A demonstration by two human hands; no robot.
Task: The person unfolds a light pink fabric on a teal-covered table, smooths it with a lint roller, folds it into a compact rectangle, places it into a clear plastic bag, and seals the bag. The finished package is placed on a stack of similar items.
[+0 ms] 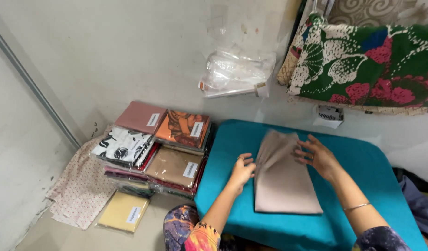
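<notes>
a folded beige cloth [281, 179] lies flat in the middle of a teal padded counter [362, 186], its long side running away from the person, its far end slightly blurred. the left hand [242, 169] rests against the cloth's left edge with fingers curled loosely on the fold, not clamped around anything. the right hand [316, 155] lies on the cloth's upper right edge, fingers spread apart and pressing down on the fabric; a thin bangle [356, 207] sits on that forearm.

left of the counter, on the floor, stands a stack of folded fabrics in clear packets [158, 151]: a pink one, an orange patterned one, a black-and-white printed one and a tan one on top, each with a small white label. a yellow packet [123, 211] lies on its own in front of the stack, partly on a pale dotted cloth [79, 188]. beyond the counter, empty clear plastic bags [237, 72] lie on the floor near a green, red and white floral fabric [372, 65].
</notes>
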